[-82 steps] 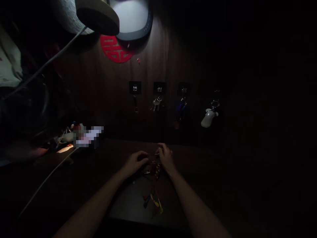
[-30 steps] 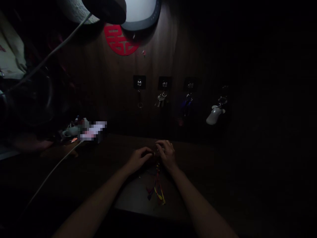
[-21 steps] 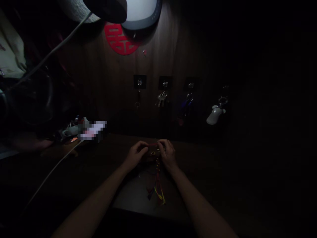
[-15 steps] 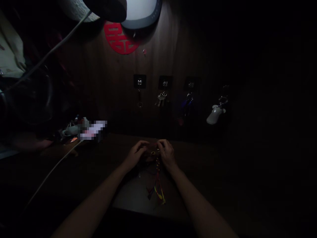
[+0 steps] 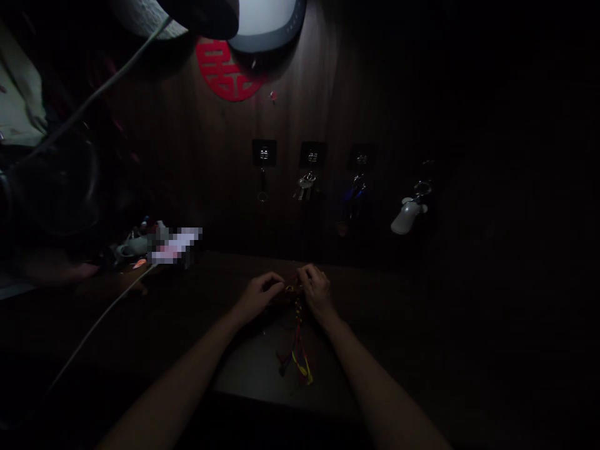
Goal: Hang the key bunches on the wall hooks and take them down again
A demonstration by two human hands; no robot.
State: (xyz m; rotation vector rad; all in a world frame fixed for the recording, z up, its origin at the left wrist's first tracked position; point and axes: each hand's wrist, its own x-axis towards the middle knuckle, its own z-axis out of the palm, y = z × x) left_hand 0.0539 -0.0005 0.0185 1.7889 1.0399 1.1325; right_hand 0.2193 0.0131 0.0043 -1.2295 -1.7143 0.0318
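In the dim light a braided cord (image 5: 298, 309) runs down toward me from between my hands. Its loose red, yellow and dark strands (image 5: 301, 355) spread over the table's near part. My right hand (image 5: 317, 292) is closed on the cord's upper end, thumb and fingers pinched. To its left, my left hand (image 5: 260, 296) has thumb and forefinger brought together at a dark reddish part of the cord, beside a small yellow loop (image 5: 290, 289). Shadow hides exactly what each fingertip grips.
Keys (image 5: 307, 181) and a pale mouse-shaped keyring (image 5: 407, 215) hang on the dark wall. A blurred bright phone-like object (image 5: 175, 245) with a white cable (image 5: 105, 315) sits left, among small items. A cap (image 5: 267, 28) hangs above a red paper cutout (image 5: 229, 78).
My left hand's fingers have moved slightly down and right and closed together near the yellow loop. My right hand and the hanging strands have barely moved.
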